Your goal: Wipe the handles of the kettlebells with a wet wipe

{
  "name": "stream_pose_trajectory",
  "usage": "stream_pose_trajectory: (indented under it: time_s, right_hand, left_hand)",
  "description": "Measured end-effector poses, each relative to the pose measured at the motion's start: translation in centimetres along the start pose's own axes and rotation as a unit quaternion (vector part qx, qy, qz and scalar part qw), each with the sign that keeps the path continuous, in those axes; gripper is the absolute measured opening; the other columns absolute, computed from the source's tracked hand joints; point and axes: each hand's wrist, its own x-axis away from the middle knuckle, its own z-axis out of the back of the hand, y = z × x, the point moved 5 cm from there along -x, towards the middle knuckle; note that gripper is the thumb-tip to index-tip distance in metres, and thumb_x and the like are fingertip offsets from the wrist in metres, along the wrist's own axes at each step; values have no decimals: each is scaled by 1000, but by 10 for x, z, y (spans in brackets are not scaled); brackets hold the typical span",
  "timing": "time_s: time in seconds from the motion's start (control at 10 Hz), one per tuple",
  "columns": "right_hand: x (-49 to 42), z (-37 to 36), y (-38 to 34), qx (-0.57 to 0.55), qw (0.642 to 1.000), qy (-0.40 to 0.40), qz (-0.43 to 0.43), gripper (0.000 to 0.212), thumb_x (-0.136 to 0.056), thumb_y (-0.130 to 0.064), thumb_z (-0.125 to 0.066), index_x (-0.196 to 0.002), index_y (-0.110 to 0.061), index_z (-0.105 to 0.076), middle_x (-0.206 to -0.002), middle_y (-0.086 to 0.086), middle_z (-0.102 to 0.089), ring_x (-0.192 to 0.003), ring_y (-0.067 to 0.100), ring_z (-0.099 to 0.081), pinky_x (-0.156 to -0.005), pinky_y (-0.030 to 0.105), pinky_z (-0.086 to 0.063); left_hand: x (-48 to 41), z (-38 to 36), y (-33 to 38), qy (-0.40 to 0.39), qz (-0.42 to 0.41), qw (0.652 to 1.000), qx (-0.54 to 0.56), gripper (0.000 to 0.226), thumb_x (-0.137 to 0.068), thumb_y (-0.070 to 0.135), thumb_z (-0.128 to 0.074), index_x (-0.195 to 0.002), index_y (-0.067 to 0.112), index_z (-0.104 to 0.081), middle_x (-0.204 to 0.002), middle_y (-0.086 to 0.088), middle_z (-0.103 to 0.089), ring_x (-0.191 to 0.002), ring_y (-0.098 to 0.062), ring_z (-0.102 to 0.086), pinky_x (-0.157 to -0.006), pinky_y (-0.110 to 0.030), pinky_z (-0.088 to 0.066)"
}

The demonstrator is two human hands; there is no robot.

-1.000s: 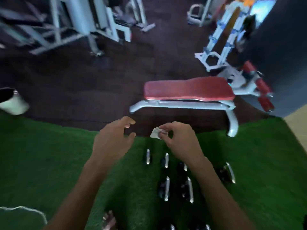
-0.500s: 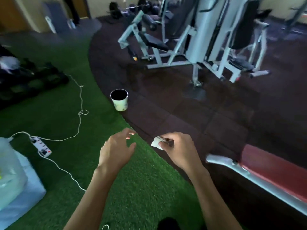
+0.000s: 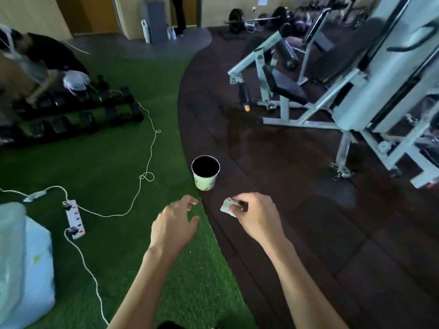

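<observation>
At the near left I see a white bag (image 3: 26, 257) on the green turf (image 3: 107, 162), with a power strip (image 3: 74, 219) and its white cord just right of it. The left hand (image 3: 174, 225) hovers over the turf edge, fingers loosely spread and holding nothing. Just beyond the hands, a white cup (image 3: 205, 176) stands on the dark rubber floor (image 3: 308, 233). The right hand (image 3: 257, 217) pinches a crumpled wet wipe (image 3: 227, 207) between thumb and fingertips. A white gym machine (image 3: 380, 86) fills the far right.

gym | weight machine (image 3: 370, 74) | barbell (image 3: 257, 17) | dumbbell rack (image 3: 71, 110)
</observation>
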Motion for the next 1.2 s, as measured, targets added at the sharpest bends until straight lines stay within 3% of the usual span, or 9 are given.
stream_pose_trajectory:
  time_s: [0.3,0.5,0.7,0.8,0.9,1.0,1.1,1.2]
  right_hand:
    - [-270,-76,-9,3,997,-68,-37,25,-83,-37,-70,-108,-34,-75,-96,-11,-76,-87,16,-71,-72,35,-57]
    - [-429,-136,9,-8,991,-91,-97,18,-84,-29,-69,-100,-28,-77,-85,-10,-76,-79,9,-69,-67,33,-57]
    - [-579,-244,72,3,982,-137,-128,15,-84,-32,-67,-96,-30,-75,-81,-9,-74,-77,14,-68,-61,29,-51]
    - [-645,-312,112,-12,972,-177,-155,6,-82,-31,-66,-84,-30,-72,-68,-6,-68,-69,18,-65,-55,29,-43]
    - [-701,-376,153,-12,961,-205,-183,6,-82,-30,-65,-81,-29,-70,-70,-4,-67,-72,22,-65,-59,29,-42]
    - [-745,-440,192,7,952,-229,-203,10,-84,-34,-65,-88,-28,-72,-76,0,-69,-79,28,-68,-61,29,-42]
    - [-771,-492,224,10,939,-261,-223,25,-87,-35,-71,-110,-30,-74,-96,0,-75,-97,28,-71,-76,35,-56]
    - [-781,-529,239,5,927,-305,-220,50,-86,-29,-76,-135,-26,-64,-128,-2,-70,-119,21,-65,-98,34,-52]
  left_hand:
    - [-271,-16,-28,-20,42,999,7,41,-93,32,-67,-132,35,-54,-121,9,-68,-107,-18,-66,-82,-39,-57]
    - [-445,-42,-63,-48,69,996,29,39,-94,34,-67,-131,36,-54,-124,11,-66,-109,-16,-65,-84,-38,-56]
    - [-598,-126,-109,-60,89,994,-25,37,-99,43,-58,-134,40,-47,-123,12,-63,-116,-15,-58,-98,-41,-49]
    - [-663,-189,-139,-110,98,988,-43,39,-99,44,-57,-137,40,-45,-128,13,-62,-120,-15,-57,-101,-39,-46]
    - [-720,-244,-168,-139,121,982,-50,41,-99,44,-58,-138,39,-47,-131,11,-62,-121,-17,-57,-101,-41,-46]
    - [-765,-288,-197,-150,142,977,-44,41,-98,43,-60,-138,38,-48,-131,10,-63,-122,-18,-58,-101,-43,-47]
    - [-796,-324,-215,-176,144,973,-48,40,-97,41,-61,-135,38,-50,-130,9,-63,-122,-21,-58,-100,-45,-47]
    - [-816,-347,-225,-196,133,970,-53,39,-97,39,-60,-135,37,-50,-130,7,-63,-122,-23,-57,-99,-45,-46]
